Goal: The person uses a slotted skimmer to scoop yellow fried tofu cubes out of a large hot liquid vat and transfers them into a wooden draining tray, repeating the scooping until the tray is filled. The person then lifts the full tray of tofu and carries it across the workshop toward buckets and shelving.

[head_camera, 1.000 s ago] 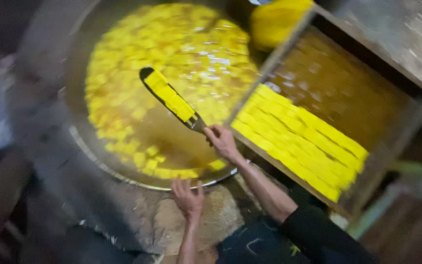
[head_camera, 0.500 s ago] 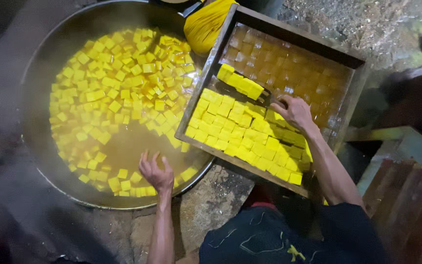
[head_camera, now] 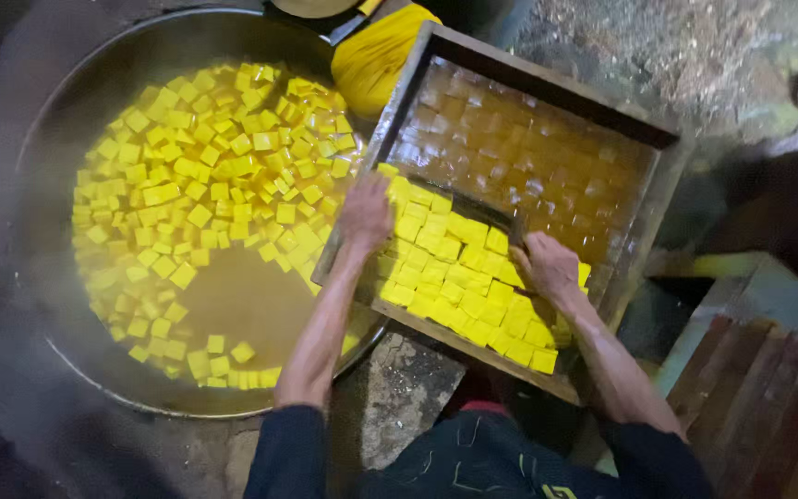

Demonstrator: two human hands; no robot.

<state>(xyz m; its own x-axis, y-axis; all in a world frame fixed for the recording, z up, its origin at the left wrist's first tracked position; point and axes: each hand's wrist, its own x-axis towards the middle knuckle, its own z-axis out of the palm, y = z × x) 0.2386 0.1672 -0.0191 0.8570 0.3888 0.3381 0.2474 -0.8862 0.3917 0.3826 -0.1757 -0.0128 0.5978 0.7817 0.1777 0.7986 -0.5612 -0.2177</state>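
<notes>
A wooden tray (head_camera: 658, 139) lies tilted on the rim of a big round metal pan (head_camera: 57, 120). Yellow cubes (head_camera: 454, 277) fill the tray's near half; its far half is a bare, wet brown bottom. More yellow cubes (head_camera: 205, 176) float in yellowish liquid in the pan. My left hand (head_camera: 367, 212) rests flat on the cubes at the tray's left edge, fingers apart. My right hand (head_camera: 547, 263) grips the handle of a flat dark scoop (head_camera: 464, 201), which lies across the tray along the far side of the cubes.
A yellow cloth bundle (head_camera: 376, 55) sits beyond the tray's far left corner. A rough stone block (head_camera: 408, 388) stands under the tray near my body. Wooden planks (head_camera: 768, 370) lie at the right, with rocky ground (head_camera: 695, 46) at the top right.
My left hand has left the pan's near rim and now lies on the cubes at the tray's left edge. My right hand has drawn back to the cubes' right side.
</notes>
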